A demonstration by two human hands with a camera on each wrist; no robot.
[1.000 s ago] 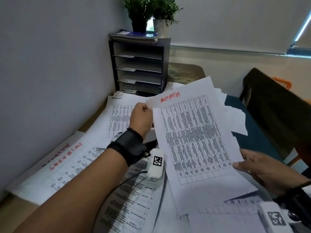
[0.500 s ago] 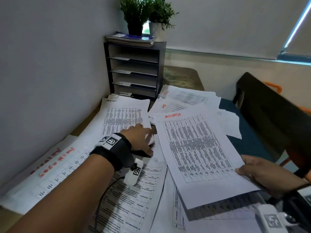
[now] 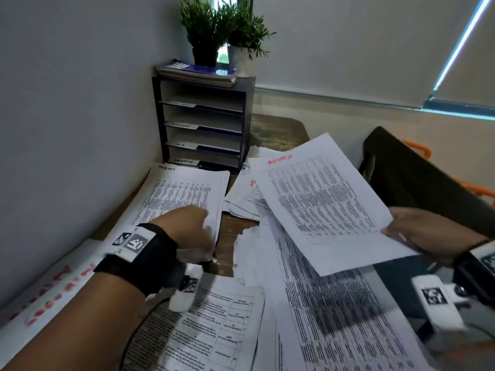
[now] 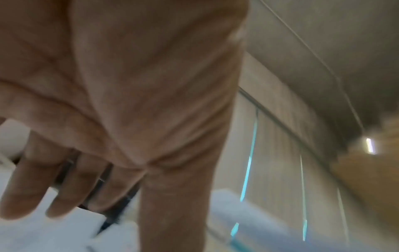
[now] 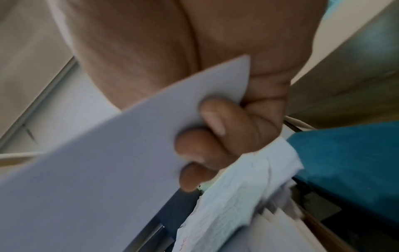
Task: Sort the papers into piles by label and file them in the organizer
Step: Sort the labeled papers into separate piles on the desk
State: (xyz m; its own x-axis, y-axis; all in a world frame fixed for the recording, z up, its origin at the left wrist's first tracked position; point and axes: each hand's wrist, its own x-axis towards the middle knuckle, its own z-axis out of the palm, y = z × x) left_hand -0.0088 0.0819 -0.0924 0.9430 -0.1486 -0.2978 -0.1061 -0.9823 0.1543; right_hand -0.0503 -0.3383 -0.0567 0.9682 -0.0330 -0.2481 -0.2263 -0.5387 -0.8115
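My right hand [image 3: 401, 231] pinches the lower right corner of a printed sheet [image 3: 321, 204] headed "ADMIN" in red and holds it tilted above the desk. In the right wrist view its fingers [image 5: 215, 136] curl under the sheet [image 5: 108, 170]. My left hand [image 3: 192, 226] rests palm down on the lower right corner of a paper pile [image 3: 184, 194] by the wall; its fingers [image 4: 64, 187] lie relaxed and hold nothing. A black shelf organizer [image 3: 203, 121] with labelled slots stands in the corner behind. A pile with red lettering [image 3: 246, 194] lies under the held sheet.
Loose printed sheets [image 3: 334, 317] and a form [image 3: 214, 330] cover the near desk; another pile with red lettering [image 3: 53, 285] lies at the left. Notebooks [image 3: 198, 72] and two potted plants [image 3: 214, 30] top the organizer. A dark chair [image 3: 417, 178] stands at the right, the wall at the left.
My left hand let go of the ADMIN sheet's top corner and dropped onto the pile by the wall. My right hand alone carries the sheet, now further right and back.
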